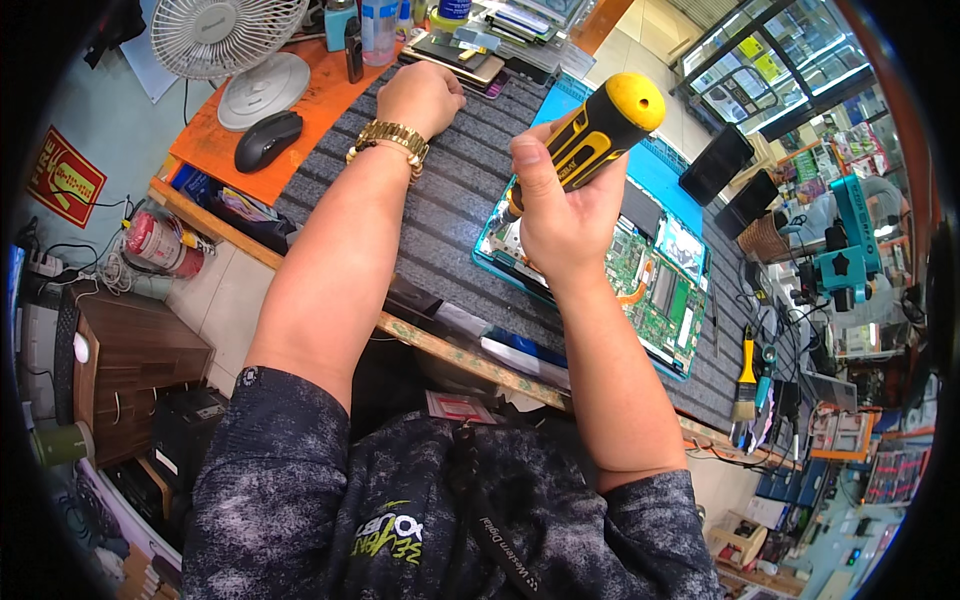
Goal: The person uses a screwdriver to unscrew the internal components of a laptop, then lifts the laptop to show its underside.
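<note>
In my right hand (pixel 572 235) is a yellow and black screwdriver (pixel 600 125) with a thick handle, its yellow butt end raised toward me. The lower part of the tool is mostly hidden by my hand, above an opened laptop (pixel 655 345) with a blue-edged case. Its green circuit board (pixel 625 262), copper-coloured heat pipe and black battery lie bare. Farther left, my left hand (pixel 420 100) is down at the ribbed grey mat (pixel 460 190), beside a stack of flat devices (pixel 462 60). Its fingers are curled, and whatever they may hold is hidden.
A white fan (pixel 265 90) and a black mouse (pixel 268 142) stand on an orange board at the left. A yellow-handled brush (pixel 745 375) lies right of the laptop, near cables. Beyond it is a teal microscope stand (pixel 850 250). Bottles (pixel 380 30) stand at the back.
</note>
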{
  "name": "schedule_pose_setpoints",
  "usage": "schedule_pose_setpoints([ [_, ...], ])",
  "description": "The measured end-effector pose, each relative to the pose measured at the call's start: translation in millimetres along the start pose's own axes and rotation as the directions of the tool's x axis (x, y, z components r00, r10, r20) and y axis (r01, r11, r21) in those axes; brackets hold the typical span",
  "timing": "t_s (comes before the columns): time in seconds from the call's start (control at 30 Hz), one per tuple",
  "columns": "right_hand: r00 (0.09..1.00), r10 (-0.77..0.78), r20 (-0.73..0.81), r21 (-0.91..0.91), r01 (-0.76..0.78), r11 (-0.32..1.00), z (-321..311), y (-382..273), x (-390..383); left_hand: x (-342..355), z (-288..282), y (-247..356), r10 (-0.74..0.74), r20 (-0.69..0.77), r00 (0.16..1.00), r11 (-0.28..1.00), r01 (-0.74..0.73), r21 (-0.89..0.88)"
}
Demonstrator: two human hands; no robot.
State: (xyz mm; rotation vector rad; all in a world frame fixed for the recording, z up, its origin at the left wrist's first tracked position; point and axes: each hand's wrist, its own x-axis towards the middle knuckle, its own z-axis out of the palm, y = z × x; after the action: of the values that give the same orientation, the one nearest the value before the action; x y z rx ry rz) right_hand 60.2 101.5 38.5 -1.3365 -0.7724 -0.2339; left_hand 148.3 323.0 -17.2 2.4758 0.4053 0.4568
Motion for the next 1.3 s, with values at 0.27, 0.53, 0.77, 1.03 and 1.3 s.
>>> schedule_pose_setpoints([
  [0.27,1.000,-0.001,0.015,-0.006,0.001,1.000,-4.5,5.1,2.2,1.9,0.9,-1.2,0.005,-0.031,1.000,1.000,-0.004,0.006],
  [0.53,0.999,0.034,0.032,-0.010,-0.034,0.999,-5.7,-0.6,1.1,7.7,5.3,-7.6,0.013,-0.050,0.999,0.999,-0.015,-0.028],
  [0.77,0.978,-0.089,-0.189,0.001,0.090,0.996,-33.6,-0.1,10.9,13.8,1.9,-14.1,0.058,-0.103,0.993,0.994,-0.067,-0.089],
  [1.03,0.894,-0.131,-0.429,0.007,0.148,0.989,-85.5,-25.4,32.2,-10.4,-16.2,33.4,0.253,0.351,0.902,0.631,0.121,-0.767],
  [1.3,0.842,-0.209,-0.498,-0.024,0.228,0.973,-91.7,-37.6,38.8,-46.8,-0.3,74.8,0.554,0.550,0.625,0.360,0.416,-0.835],
])
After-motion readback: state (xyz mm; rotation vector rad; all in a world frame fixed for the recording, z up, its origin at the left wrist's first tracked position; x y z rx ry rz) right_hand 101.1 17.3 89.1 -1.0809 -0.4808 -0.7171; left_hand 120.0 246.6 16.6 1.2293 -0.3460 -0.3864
